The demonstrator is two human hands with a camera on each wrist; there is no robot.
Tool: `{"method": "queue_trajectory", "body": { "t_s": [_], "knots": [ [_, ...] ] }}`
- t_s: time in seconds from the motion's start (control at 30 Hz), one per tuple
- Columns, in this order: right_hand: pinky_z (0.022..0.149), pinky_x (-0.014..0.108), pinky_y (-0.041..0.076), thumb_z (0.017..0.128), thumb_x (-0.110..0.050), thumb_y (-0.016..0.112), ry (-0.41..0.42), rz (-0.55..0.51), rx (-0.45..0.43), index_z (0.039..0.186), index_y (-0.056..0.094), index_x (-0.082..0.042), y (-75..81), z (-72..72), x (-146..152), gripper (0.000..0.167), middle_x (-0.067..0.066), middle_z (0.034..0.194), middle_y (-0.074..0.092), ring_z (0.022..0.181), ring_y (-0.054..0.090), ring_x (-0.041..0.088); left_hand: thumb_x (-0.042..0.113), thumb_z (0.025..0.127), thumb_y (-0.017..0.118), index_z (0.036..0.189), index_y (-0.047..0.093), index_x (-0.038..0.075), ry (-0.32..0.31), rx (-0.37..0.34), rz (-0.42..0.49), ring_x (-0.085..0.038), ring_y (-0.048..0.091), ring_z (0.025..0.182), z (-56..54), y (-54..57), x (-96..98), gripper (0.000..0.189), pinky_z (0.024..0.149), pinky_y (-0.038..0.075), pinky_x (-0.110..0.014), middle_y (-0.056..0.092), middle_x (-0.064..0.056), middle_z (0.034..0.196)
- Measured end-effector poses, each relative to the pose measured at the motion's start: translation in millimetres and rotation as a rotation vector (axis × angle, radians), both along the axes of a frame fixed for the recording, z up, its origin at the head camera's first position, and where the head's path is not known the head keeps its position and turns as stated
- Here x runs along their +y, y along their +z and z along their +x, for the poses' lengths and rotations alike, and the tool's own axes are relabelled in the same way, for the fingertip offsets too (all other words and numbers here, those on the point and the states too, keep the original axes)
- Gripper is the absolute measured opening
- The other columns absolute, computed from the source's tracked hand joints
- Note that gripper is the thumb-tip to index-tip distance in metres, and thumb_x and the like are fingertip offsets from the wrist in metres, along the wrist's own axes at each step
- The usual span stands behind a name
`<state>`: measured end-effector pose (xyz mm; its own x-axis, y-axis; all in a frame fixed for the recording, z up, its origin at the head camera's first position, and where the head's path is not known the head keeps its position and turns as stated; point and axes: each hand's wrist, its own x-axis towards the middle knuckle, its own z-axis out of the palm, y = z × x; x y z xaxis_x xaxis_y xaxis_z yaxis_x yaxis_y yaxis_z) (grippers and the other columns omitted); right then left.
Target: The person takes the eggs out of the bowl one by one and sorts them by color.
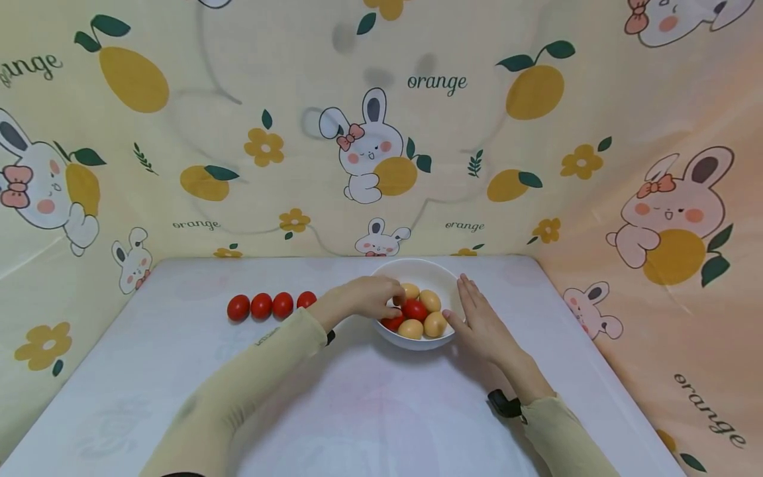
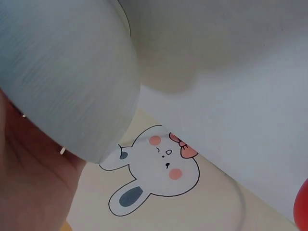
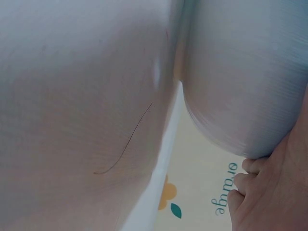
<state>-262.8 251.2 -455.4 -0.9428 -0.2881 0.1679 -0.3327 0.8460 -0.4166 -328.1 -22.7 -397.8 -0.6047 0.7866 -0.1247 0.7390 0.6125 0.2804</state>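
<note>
A white bowl (image 1: 420, 343) stands towards the back of the table, holding several tan eggs (image 1: 435, 324) and two visible red eggs (image 1: 414, 309). Over its left rim reaches my left hand (image 1: 372, 296), fingers bent down inside, with a pale gap between fingers and thumb. One red egg (image 1: 391, 323) lies just under that thumb. Against the bowl's right side rests my right hand (image 1: 484, 328), fingers straight along the outside and thumb at the rim. Both wrist views show the bowl's outer wall (image 2: 72, 72) close up; the left fingertips are hidden there.
Left of the bowl, several red eggs (image 1: 261, 306) lie in a row on the white table (image 1: 369, 411), the rightmost partly behind the left forearm. A printed cloth (image 1: 453, 132) with rabbits and oranges hangs behind the table and along its sides.
</note>
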Motion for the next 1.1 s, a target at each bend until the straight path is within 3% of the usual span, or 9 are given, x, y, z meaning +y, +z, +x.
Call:
{"method": "queue_trajectory", "body": {
  "t_s": [0.43,1.1],
  "knots": [
    [0.125,0.060,0.016,0.106,-0.058,0.044,-0.003,-0.003,-0.005,0.165,0.010,0.001,0.7,0.6,-0.3,0.090,0.017,0.174,0.006,0.159,0.008,0.041,0.029,0.098,0.072,0.114,0.077,0.014,0.016,-0.057,-0.040,-0.015,0.059,0.096,-1.6,-2.7,2.6,0.022,0.088,0.051,-0.026,0.071,0.006,0.100],
    [0.125,0.060,0.016,0.107,-0.053,0.048,-0.006,-0.004,-0.006,0.164,0.011,0.002,1.8,0.6,-1.3,0.088,0.017,0.174,0.007,0.159,0.008,0.041,0.030,0.095,0.076,0.112,0.074,0.012,0.043,-0.091,-0.038,-0.014,0.060,0.089,-1.7,-2.6,1.4,0.025,0.079,0.051,-0.024,0.068,0.004,0.095]
  ]
}}
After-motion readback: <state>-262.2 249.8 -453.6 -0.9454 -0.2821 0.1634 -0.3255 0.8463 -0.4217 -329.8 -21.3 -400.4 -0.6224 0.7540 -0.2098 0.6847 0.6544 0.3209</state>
